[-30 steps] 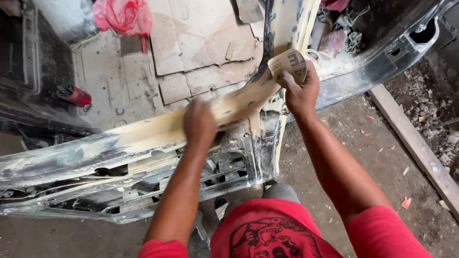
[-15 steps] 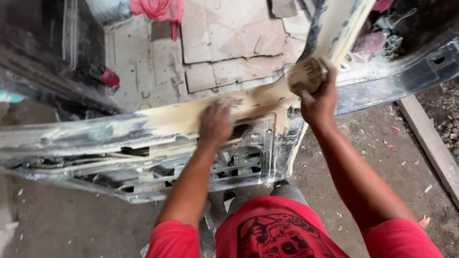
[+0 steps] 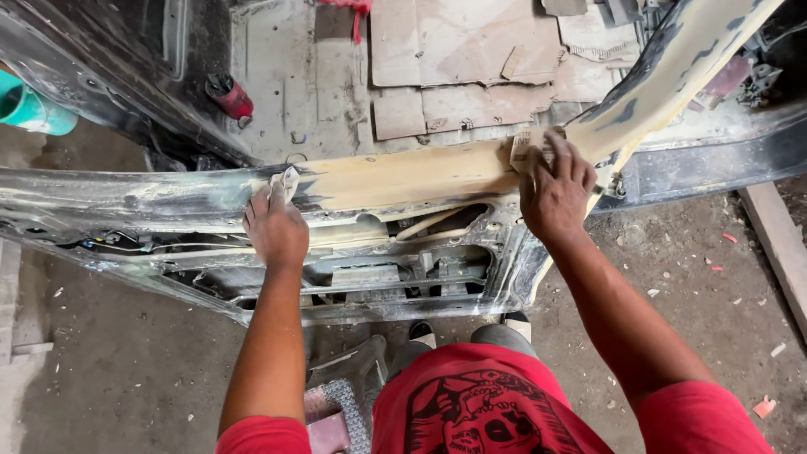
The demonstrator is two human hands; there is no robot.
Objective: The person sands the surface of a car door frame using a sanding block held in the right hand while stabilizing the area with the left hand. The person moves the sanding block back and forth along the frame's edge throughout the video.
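A stripped car door (image 3: 168,202) lies across the view, its top edge coated in beige body filler (image 3: 403,176). My right hand (image 3: 551,189) presses a folded piece of sandpaper (image 3: 528,145) flat on the filler near the slanted window pillar (image 3: 672,59). My left hand (image 3: 276,227) rests on the filler's left end, fingers on a small whitish scrap (image 3: 288,178). My red shorts (image 3: 479,403) show at the bottom.
Flattened cardboard (image 3: 471,59) covers the car floor behind the door. A red can (image 3: 229,95) stands at the left of it and a teal cup (image 3: 29,108) at the far left. A wooden plank (image 3: 777,244) lies on the dusty ground at the right.
My left hand slid left along the filler strip. The right hand with the sandpaper stayed near the pillar. The view shifted right.
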